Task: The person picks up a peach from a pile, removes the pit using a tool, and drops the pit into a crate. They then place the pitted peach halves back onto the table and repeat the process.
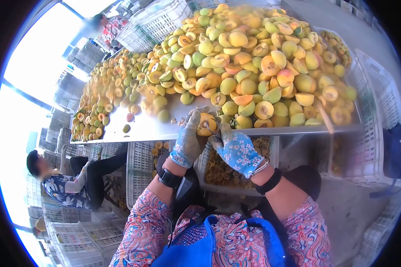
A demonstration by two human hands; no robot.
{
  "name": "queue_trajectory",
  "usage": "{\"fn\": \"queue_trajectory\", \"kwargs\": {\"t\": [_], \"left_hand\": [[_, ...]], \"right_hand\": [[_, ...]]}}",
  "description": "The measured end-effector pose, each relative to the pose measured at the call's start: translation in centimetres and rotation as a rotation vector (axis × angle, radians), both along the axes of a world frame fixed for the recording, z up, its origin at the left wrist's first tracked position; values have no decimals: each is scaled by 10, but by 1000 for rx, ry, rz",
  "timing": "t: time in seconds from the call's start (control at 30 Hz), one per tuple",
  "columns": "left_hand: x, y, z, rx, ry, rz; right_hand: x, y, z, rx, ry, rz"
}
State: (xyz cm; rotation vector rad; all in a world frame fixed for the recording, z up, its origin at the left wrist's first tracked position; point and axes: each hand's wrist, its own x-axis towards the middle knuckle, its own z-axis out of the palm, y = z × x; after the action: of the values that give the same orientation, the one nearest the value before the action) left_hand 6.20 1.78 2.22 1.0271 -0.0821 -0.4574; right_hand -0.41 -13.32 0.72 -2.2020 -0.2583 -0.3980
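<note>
Centrally, the left hand (188,139), in a pale-palmed blue glove, is closed around a round yellow-orange fruit (206,124), at the front edge of the shiny metal worktop (142,128). The right hand (239,150), in a blue glove with white flowers, has bent fingers close beside the fruit; whether it grips a tool cannot be told. Beyond both hands: a large heap of green, yellow and orange fruit (236,66), many halved. Below the worktop edge, a pale plastic crate (274,165) contains brownish-yellow pieces.
</note>
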Motion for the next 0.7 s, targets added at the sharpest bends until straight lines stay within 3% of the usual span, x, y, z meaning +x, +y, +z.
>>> {"fn": "queue_trajectory", "kwargs": {"t": [0.23,0.3,0.43,0.5,0.53,0.6,0.7], "left_hand": [[-13,-9,3,174,-111,26],[-13,-12,0,280,-256,87],[-16,-12,12,224,-194,61],[-14,-7,16,222,-46,-7],[-13,-6,12,224,-47,-7],[-9,-6,3,289,-41,59],[-10,-10,3,347,-61,110]], "right_hand": [[2,2,-12,-122,62,65],[4,7,-10,176,274,141],[3,2,-4,264,309,216],[3,2,-6,-51,322,195],[3,4,-7,-50,321,195],[3,9,-11,293,391,243],[5,12,-18,209,335,249]]}}
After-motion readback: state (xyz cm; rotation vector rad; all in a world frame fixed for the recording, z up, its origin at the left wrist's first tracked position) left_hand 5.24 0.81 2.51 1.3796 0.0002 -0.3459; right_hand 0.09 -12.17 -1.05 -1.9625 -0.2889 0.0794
